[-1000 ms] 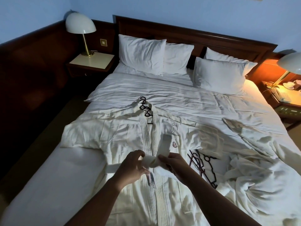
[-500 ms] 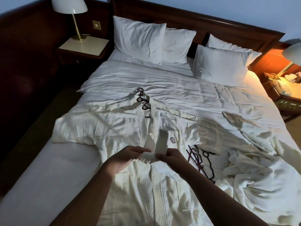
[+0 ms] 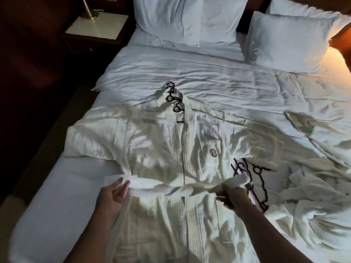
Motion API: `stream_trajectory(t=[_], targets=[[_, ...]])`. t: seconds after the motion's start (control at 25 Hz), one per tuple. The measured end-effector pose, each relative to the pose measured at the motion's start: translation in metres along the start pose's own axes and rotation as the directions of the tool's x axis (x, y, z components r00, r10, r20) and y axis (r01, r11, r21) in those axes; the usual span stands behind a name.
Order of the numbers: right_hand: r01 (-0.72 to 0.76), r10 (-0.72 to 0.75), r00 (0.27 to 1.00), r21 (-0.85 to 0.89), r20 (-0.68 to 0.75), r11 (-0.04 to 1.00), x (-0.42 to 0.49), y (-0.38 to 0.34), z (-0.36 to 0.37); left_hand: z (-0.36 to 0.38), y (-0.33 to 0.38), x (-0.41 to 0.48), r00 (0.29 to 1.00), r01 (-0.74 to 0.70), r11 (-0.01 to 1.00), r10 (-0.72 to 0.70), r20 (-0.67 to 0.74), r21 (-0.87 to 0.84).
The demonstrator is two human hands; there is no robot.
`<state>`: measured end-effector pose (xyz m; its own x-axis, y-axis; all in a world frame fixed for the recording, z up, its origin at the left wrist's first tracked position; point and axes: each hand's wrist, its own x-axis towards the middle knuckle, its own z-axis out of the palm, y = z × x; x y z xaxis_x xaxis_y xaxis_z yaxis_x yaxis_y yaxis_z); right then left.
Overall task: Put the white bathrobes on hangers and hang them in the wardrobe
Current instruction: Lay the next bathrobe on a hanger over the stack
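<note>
— What does the room look like on your feed?
— I see a wide bed (image 3: 190, 73) in white linen, with pillows (image 3: 182, 18) at its head. On the left a nightstand (image 3: 98, 25) carries a brass lamp stem (image 3: 88, 10), beside dark wood panelling (image 3: 28, 54).
— And the light?
— Dim. I get a warm orange glow (image 3: 340, 59) at far right.

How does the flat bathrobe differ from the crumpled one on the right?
The flat bathrobe lies spread, front closed, hangers at its collar; the crumpled bathrobe is a heap. The left hand and right hand hold the flat one's belt; the crumpled one is untouched. Both are white.
</note>
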<state>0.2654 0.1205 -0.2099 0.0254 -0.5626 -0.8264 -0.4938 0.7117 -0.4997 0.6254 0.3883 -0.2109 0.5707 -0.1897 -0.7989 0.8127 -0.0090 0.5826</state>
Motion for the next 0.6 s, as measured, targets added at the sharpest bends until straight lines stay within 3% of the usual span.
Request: stream_trajectory(t=[0.08,0.2,0.28,0.36,0.48,0.52,0.6], targets=[[-0.063,0.067,0.998,0.167,-0.018,0.984,0.012,-0.003,0.004,-0.007,-0.004,0.000,0.992,-0.123,0.989,0.121,0.028,0.082],[-0.112,0.175,0.972,0.345,-0.158,0.932,0.031,0.010,-0.010,-0.016,-0.008,0.005,0.987,-0.132,0.991,0.131,-0.091,-0.012],[-0.128,0.213,0.963,0.416,-0.167,0.900,0.033,0.019,-0.013,-0.027,-0.012,0.002,0.964,-0.221,0.970,0.234,-0.127,0.105],[-0.151,0.229,0.965,0.441,-0.129,0.885,0.031,0.024,-0.012,-0.033,-0.013,0.004,0.945,-0.292,0.946,0.308,-0.108,0.139],[-0.131,0.203,0.973,0.460,-0.109,0.878,0.028,0.024,-0.011,-0.021,0.000,-0.007,0.961,-0.236,0.969,0.221,-0.165,-0.076],[-0.128,0.194,0.975,0.440,-0.107,0.889,0.026,0.023,-0.011,-0.017,0.005,-0.016,0.968,-0.232,0.969,0.221,-0.120,-0.088],[-0.121,0.172,0.977,0.346,-0.122,0.930,0.021,0.024,-0.012,-0.006,0.016,-0.044,0.961,-0.276,0.960,0.274,0.042,0.056]])
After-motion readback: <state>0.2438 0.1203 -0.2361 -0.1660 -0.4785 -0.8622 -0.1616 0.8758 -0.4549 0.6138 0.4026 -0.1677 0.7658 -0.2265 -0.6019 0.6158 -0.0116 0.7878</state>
